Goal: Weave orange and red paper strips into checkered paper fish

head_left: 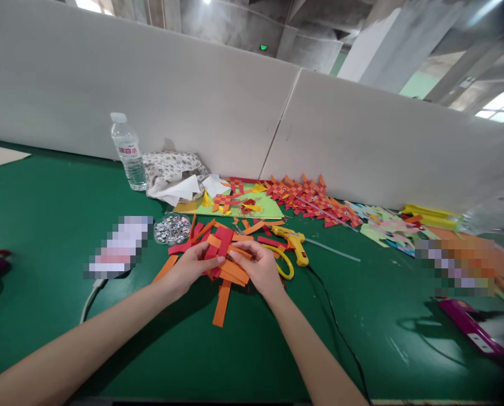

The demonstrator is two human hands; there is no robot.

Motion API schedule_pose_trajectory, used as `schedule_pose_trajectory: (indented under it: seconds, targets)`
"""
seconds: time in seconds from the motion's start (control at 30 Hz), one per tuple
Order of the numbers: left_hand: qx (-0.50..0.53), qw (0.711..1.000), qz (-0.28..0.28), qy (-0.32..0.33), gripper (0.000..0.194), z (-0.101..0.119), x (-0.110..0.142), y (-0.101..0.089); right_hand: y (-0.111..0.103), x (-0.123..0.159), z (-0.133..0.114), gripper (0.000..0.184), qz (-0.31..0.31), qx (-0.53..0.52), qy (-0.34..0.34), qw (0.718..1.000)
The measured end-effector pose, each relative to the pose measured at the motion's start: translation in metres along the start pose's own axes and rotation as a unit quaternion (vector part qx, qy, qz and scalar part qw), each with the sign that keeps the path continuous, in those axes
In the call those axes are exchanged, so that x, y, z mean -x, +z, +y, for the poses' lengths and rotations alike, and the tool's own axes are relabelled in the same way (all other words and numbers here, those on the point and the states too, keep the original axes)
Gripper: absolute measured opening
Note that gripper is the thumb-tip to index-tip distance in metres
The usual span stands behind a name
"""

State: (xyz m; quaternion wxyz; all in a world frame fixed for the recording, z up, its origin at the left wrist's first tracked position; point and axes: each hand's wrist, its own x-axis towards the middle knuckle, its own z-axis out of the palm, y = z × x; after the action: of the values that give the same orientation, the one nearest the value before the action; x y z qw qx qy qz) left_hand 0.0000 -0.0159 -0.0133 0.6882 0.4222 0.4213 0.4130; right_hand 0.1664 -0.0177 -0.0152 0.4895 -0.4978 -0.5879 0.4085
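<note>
Pinching red and orange strips (234, 273), the hands (264, 269) are near a clear tray (156, 235) filled with small discs (173, 229).

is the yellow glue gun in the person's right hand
No, the yellow glue gun lies on the green table, while the right hand holds red and orange paper strips.

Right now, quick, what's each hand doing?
Left hand: closed, holding the woven red and orange strips between thumb and fingers.
Right hand: closed, holding the same strips from the other side.
</note>
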Motion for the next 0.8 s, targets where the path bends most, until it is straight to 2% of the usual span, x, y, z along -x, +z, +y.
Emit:
schedule_pose_trajectory:
  seconds: [0.13, 0.4, 0.6, 0.8]
  targets:
    - [0.019, 0.998, -0.024, 0.047, 0.043, 0.001, -0.001, 0.000, -0.002, -0.002, 0.001, 0.016, 0.010, 0.006, -0.023, 1.000]
    - [0.051, 0.998, 0.007, 0.047, 0.049, -0.002, -0.005, -0.005, -0.001, -0.003, 0.004, 0.018, 0.009, 0.023, 0.002, 1.000]
    - [0.019, 0.998, 0.029, 0.054, 0.042, 0.000, -0.003, -0.004, 0.003, 0.002, 0.000, 0.030, -0.044, 0.028, 0.002, 0.999]
    - [-0.011, 0.997, 0.049, 0.055, 0.032, -0.003, -0.006, -0.010, 0.003, 0.004, 0.001, 0.024, -0.094, 0.058, -0.016, 0.994]
